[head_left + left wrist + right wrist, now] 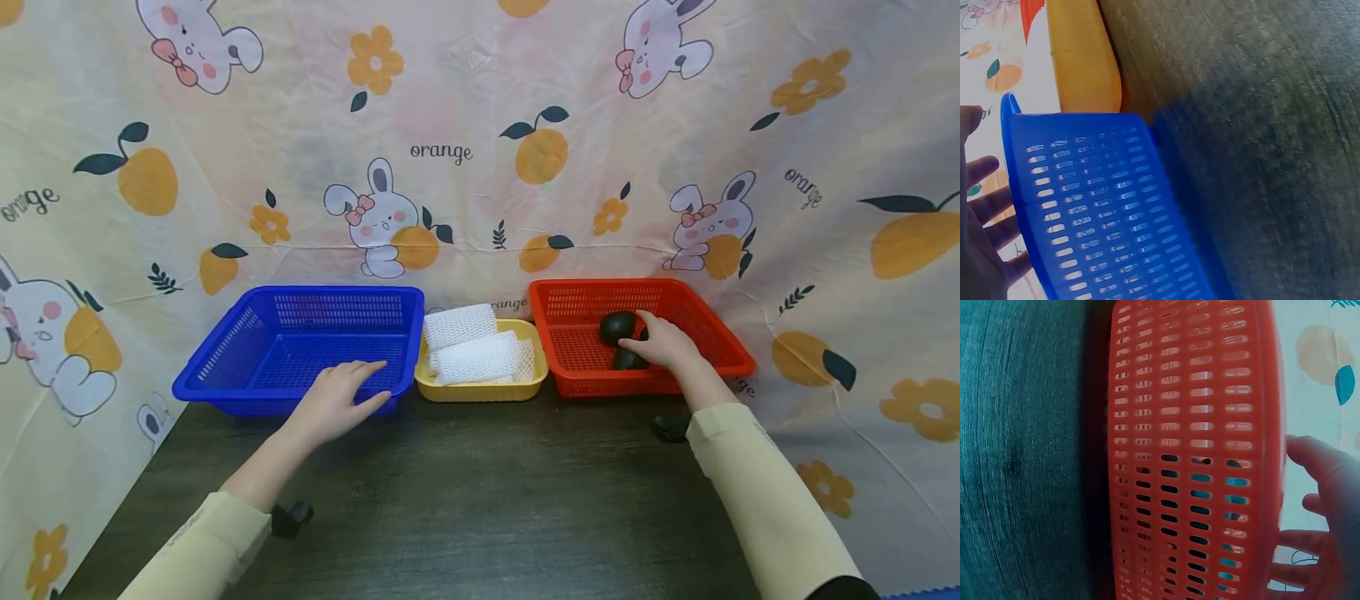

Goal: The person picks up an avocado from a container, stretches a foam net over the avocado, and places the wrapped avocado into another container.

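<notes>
My right hand [666,340] reaches over the front of the red basket [585,385], thumb and index finger spread above dark green avocados. One avocado [617,327] lies left of the fingertips; another avocado [628,359] sits under the thumb, partly covered by the hand. In the right wrist view the basket wall hides the fruit, and the fingers [1307,450] extend past the rim. My left hand [339,400], fingers spread and holding nothing, hovers at the front rim of the blue basket [225,392], whose visible inside holds nothing.
Between the two baskets stands a yellow basket [480,393] with white foam net sleeves [476,358] in it. All three stand on a dark wooden table [480,500] against a printed cloth backdrop [465,100]. Dark wrist-worn devices show below both wrists.
</notes>
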Tool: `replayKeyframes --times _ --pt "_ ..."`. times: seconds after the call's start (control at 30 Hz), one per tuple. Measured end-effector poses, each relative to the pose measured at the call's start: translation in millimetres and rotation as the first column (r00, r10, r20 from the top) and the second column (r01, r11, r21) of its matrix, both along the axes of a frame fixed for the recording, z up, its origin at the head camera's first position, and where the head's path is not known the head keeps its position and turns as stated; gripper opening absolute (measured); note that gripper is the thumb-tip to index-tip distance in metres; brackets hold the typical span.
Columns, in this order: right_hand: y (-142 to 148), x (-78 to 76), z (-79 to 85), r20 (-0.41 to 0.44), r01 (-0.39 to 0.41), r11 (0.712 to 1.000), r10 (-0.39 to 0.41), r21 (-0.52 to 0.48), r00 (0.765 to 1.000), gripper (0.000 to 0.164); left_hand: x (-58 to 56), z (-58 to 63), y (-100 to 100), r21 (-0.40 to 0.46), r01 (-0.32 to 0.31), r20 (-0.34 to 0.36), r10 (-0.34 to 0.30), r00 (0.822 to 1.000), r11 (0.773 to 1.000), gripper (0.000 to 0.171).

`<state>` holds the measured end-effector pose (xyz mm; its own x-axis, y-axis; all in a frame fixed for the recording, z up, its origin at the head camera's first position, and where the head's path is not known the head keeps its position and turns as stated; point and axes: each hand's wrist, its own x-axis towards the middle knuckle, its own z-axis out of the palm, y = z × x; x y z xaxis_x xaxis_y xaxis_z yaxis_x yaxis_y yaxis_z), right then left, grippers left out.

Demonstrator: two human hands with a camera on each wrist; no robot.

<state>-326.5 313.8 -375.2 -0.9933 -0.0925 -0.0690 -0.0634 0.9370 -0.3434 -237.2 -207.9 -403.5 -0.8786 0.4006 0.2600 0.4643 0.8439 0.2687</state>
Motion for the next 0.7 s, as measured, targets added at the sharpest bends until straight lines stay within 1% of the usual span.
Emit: replayKeyframes --times 0.2,0.4,0.57,0.7 --pt "0 -3.5 -3.9 0.023 0.005 1.0 -0.005 -0.012 1.0 0.087 1.4 -7.0 0 0.021 0.016 -0.011 -0.016 1.0 1.0 0.052" --pt "1 -6.0 -10.6 0.034 0.019 1.0 -0.018 -0.02 0.999 0.085 -0.6 -11.6 3 0.059 0.029 -0.031 -0.027 0.999 0.998 0.046" --pt "3 -6.2 -17.9 0.077 0.041 0.999 -0.039 -0.024 0.996 0.085 -2.3 -14.8 5 0.071 0.022 -0.009 -0.021 1.0 0.997 0.04" --pt "2 -5.1 -19.3 0.111 0.046 0.998 -0.04 -0.052 0.993 0.085 -2.2 -17.2 7 0.079 0.019 -0.001 -0.019 1.0 0.997 0.034"
